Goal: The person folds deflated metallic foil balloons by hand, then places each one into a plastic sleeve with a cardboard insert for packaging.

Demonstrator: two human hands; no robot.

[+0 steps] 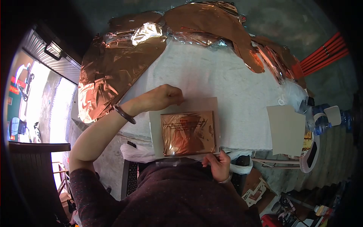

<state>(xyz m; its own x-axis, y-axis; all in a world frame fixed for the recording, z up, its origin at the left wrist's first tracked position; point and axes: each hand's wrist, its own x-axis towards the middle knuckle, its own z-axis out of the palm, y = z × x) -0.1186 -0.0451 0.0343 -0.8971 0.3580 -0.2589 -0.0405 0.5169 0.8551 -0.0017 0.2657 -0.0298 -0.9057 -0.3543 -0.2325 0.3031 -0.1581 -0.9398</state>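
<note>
A flat packet wrapped in shiny copper-coloured film [188, 133], with dark print across its upper part, lies on a grey card [155, 130] at the table's near edge. My left hand [169, 96] reaches over the card's far edge with its fingers curled closed; whatever is in them, if anything, is hidden. A dark bangle [124, 114] circles that wrist. Down at the near right corner of the card, my right hand [218, 166] has its fingers bent, and they seem to pinch the corner.
Large sheets of crumpled copper-coloured film [204, 20] drape the table's far and left edges. The tabletop [242, 98] has a whitish cover. To the right are another grey card [286, 128], clear plastic [295, 94] and plastic bottles [321, 123]. Red rods [325, 55] stand beyond.
</note>
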